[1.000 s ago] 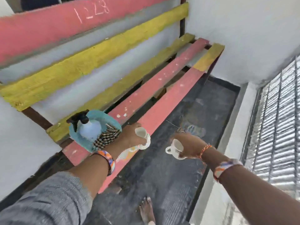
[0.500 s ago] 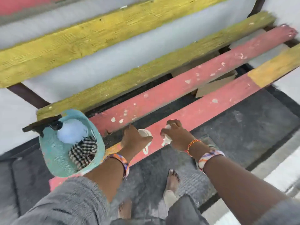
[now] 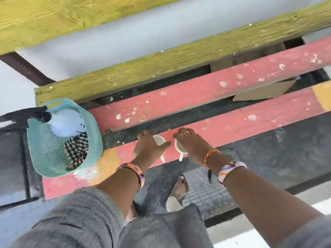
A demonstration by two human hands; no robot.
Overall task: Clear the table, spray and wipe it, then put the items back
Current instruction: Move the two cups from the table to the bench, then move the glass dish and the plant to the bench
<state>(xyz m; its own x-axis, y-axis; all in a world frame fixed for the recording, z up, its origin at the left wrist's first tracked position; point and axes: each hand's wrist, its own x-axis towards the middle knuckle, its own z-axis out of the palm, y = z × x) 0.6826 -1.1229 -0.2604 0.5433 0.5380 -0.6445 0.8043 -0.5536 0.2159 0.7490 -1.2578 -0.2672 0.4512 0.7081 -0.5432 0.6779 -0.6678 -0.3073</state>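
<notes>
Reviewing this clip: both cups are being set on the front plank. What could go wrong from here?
1. The left cup and right cup sit close together under the left hand and right hand; they might knock together as the hands let go.
2. Both rest on a narrow red plank with open gaps on either side, and their handles point toward its front edge, so a nudge could tip one off.
3. The teal basket overhangs the plank and may tip.

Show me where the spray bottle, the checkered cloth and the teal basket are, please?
spray bottle (image 3: 67,123): head view, on its pale rounded body.
checkered cloth (image 3: 77,149): head view, on the middle of its folds.
teal basket (image 3: 46,151): head view, on its inner mesh wall.
</notes>
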